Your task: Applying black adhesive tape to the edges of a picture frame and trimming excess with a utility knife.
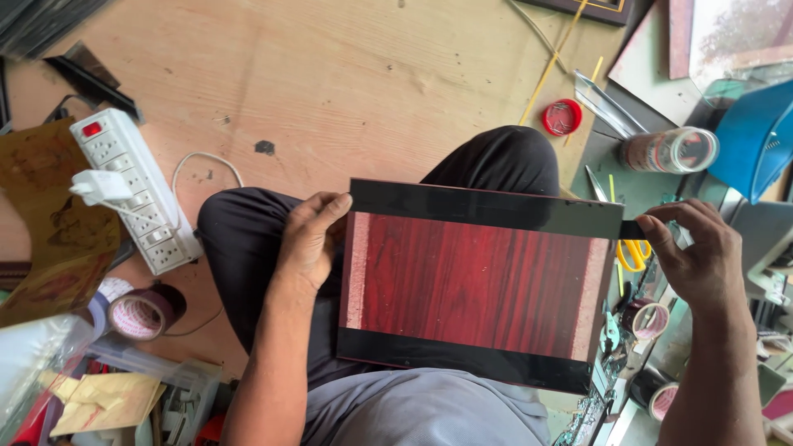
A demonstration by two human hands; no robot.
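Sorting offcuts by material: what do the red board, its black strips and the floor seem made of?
Red board: likely wood-grain laminate, dark streaks, slight sheen. Black strips: probably glossy tape; the right hand pulls one past the edge, the left hand steadies. Floor: bare plywood, matte, scuffed.
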